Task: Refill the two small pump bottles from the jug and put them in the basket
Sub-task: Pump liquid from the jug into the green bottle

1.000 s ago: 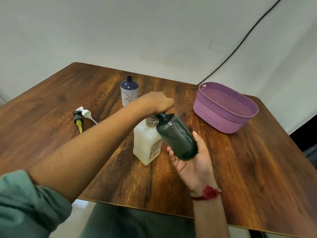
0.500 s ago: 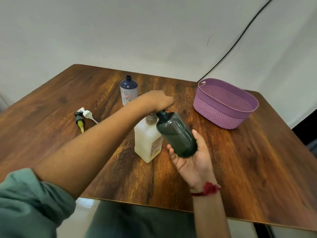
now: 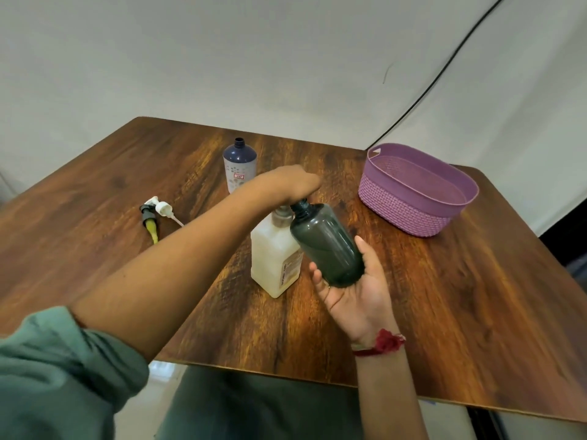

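Smoky dark plastic marks the bottle now being filled. The dark bottle [image 3: 327, 246] lies tilted in the right hand [image 3: 355, 290], just right of the table's [image 3: 476, 296] centre. That hand's grip is a loose cradle, with the thumb on one side, the fingers round the other and the base resting in the palm. Its open neck points up toward 11 o'clock and meets the top of the white jug [image 3: 273, 262], which stands upright at the centre. The left hand [image 3: 289, 182] sits on the jug's pump top. Its fingers are hidden under the knuckles, so whether that grip clasps the pump or merely presses it cannot be told.

Judged from this, the task is in its early middle. Both small bottles are uncapped: two pump heads [image 3: 155, 214] lie together on the table at 9 o'clock, well apart from everything else. The first refill looks to be under way.

The blue bottle [image 3: 239, 168] stands open-necked at 12 o'clock, behind the jug, and has yet to be brought to it. The purple basket [image 3: 413, 214] sits at 2 o'clock with no bottle showing inside.

What remains is to finish this fill, fill the blue bottle, fit both pumps again and place both bottles in the basket.
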